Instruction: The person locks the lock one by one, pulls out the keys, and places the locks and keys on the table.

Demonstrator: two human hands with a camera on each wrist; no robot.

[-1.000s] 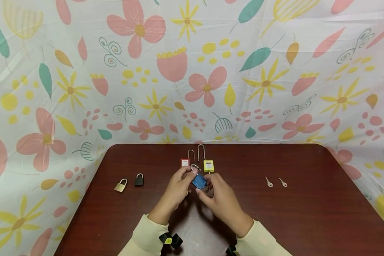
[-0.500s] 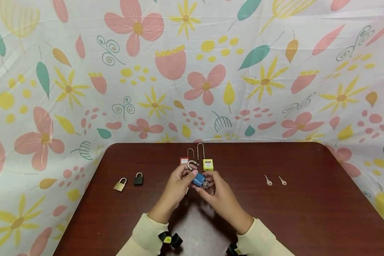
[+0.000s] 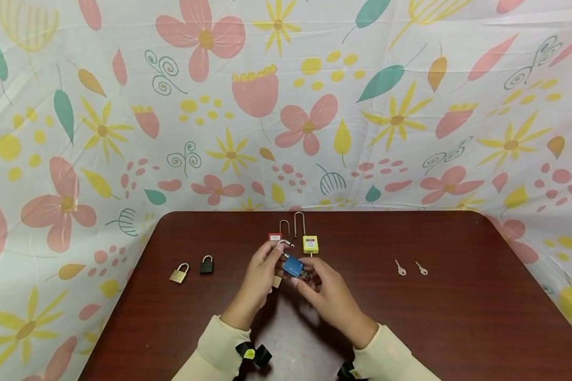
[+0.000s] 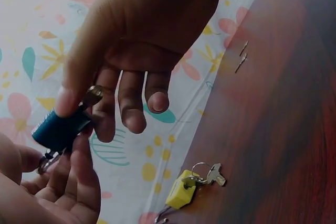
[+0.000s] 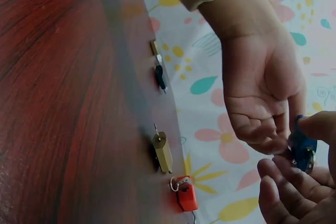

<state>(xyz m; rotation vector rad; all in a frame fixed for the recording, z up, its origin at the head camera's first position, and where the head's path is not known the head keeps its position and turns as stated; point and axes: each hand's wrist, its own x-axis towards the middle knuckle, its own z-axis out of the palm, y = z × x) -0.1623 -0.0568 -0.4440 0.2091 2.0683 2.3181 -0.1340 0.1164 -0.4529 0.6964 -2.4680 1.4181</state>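
Observation:
Between both hands is a small blue padlock (image 3: 293, 266), clear of the table. Its silver shackle (image 3: 286, 243) stands open, one end free of the body. My left hand (image 3: 259, 272) pinches the shackle side between thumb and fingers. The right hand (image 3: 331, 288) holds the lower end of the body, with a key ring near its fingertips. In the left wrist view, the right thumb lies along the blue body, with a brass-coloured key (image 4: 93, 95) beside it. A brass padlock (image 3: 277, 282) shows partly under the left hand.
Behind the hands lie a red padlock (image 3: 275, 237) and a yellow padlock (image 3: 310, 244), both with open shackles and keys. Farther left are a brass padlock (image 3: 177, 276) and a black padlock (image 3: 207, 265). Two loose keys (image 3: 400, 269) lie at the right. A floral cloth hangs behind.
The left thumb has slid off the blue body up to the shackle, and the padlock has turned a little. More of the brass padlock beneath now shows. The right hand has barely moved.

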